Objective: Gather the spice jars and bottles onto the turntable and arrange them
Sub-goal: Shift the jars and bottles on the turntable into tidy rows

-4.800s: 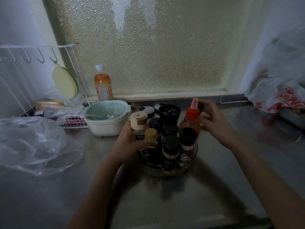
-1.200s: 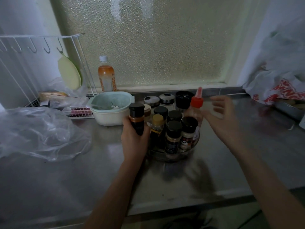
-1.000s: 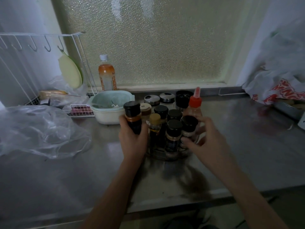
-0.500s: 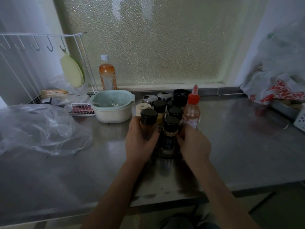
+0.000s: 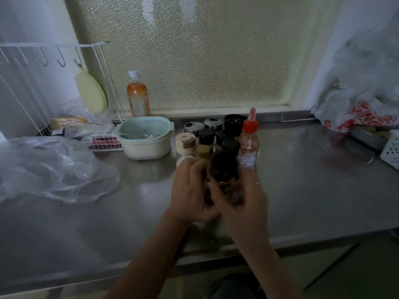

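A brown jar with a black cap (image 5: 223, 167) is raised in front of the jar cluster, blurred. My left hand (image 5: 190, 190) wraps it from the left and my right hand (image 5: 240, 198) closes on it from the right, thumb across its front. Behind stand a red-capped squeeze bottle (image 5: 248, 145), a beige-lidded jar (image 5: 185, 143), a yellow-capped jar (image 5: 203, 151) and several black-capped jars (image 5: 206, 135). Two metal-lidded shakers (image 5: 194, 126) and a wide black lid (image 5: 234, 124) stand at the back. My hands hide the turntable.
A mint-lidded white bowl (image 5: 143, 137) sits left of the cluster, an orange drink bottle (image 5: 137, 98) behind it. A white wire rack (image 5: 54, 61) and clear plastic bag (image 5: 49, 169) fill the left. Bags (image 5: 367, 104) and a white basket (image 5: 391, 147) lie right.
My left hand has carried the black-capped brown jar from the cluster's left side to its front. My right hand left the jars and closed on that jar too.
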